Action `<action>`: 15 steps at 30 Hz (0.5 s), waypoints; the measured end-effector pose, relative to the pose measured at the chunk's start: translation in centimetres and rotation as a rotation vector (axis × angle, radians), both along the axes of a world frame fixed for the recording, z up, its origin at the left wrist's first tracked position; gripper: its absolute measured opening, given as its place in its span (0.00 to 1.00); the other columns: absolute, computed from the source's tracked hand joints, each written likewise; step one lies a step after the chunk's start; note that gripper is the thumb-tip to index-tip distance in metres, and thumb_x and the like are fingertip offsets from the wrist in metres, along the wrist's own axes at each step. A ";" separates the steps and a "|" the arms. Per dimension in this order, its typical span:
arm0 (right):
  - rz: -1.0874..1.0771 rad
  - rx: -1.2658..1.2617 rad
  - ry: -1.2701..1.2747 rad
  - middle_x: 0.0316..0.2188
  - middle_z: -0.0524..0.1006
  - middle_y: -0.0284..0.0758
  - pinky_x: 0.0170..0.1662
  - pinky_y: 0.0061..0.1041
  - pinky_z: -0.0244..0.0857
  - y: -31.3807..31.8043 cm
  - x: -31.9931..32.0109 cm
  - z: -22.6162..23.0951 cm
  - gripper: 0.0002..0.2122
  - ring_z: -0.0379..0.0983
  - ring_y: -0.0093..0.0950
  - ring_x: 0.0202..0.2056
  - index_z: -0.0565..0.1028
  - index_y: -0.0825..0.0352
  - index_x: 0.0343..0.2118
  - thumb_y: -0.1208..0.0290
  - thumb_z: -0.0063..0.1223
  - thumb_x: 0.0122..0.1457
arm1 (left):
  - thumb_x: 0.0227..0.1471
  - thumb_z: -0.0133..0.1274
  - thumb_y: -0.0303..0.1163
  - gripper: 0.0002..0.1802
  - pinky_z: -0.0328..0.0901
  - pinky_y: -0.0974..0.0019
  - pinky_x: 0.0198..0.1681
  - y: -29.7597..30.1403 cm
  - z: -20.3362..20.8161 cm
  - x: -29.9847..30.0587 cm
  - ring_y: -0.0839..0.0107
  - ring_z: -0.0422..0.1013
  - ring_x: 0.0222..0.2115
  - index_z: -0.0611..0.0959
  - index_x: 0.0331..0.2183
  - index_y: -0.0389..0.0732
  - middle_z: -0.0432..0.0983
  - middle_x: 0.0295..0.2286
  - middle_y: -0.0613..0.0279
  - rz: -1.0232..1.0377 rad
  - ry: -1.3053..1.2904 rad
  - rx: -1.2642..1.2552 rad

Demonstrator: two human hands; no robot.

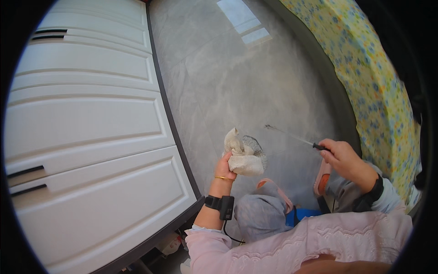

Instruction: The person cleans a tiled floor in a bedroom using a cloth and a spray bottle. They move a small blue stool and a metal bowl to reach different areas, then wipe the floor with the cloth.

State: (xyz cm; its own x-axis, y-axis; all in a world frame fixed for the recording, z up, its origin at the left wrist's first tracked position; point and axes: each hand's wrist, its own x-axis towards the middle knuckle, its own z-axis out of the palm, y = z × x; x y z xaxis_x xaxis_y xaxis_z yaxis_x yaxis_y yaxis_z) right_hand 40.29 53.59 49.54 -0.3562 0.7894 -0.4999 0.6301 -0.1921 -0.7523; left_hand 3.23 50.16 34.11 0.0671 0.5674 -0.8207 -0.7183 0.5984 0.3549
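Observation:
My left hand (225, 167) is closed around a bunched off-white cloth (246, 164), its fingers mostly hidden behind it. Right behind the cloth shows a round grey piece with a lacy, mesh-like surface (255, 145); I cannot tell whether it is held or lies on the floor. My right hand (344, 160) grips the black handle of a long thin metal rod (296, 137). The rod points left, and a small dark clump sits at its tip. A gap separates that tip from the cloth and the round piece.
White cabinets (91, 114) with black handles line the left side. Grey glossy floor tiles (219, 82) stretch ahead. A yellow flowered cloth (365, 82) hangs along the right. Pink slippers (322, 178) and something blue (305, 213) are close to my legs.

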 end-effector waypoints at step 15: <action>-0.154 -0.304 0.166 0.17 0.73 0.36 0.27 0.27 0.62 -0.3 3.9 -14.8 0.11 0.71 0.28 0.22 0.72 0.69 0.29 0.65 0.44 0.57 | 0.53 0.44 0.35 0.21 0.65 0.51 0.48 -8.9 5.7 -3.0 0.55 0.69 0.44 0.70 0.48 0.38 0.72 0.43 0.53 0.208 0.249 -0.290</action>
State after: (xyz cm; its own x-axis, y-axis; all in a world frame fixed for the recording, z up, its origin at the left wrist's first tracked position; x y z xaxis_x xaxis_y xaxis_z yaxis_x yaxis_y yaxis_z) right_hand 44.19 53.26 34.75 -0.3407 0.6648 -0.6648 0.4509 -0.5050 -0.7360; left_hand 0.22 41.22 39.80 -0.2444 0.2919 -0.9247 -0.7477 0.5505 0.3714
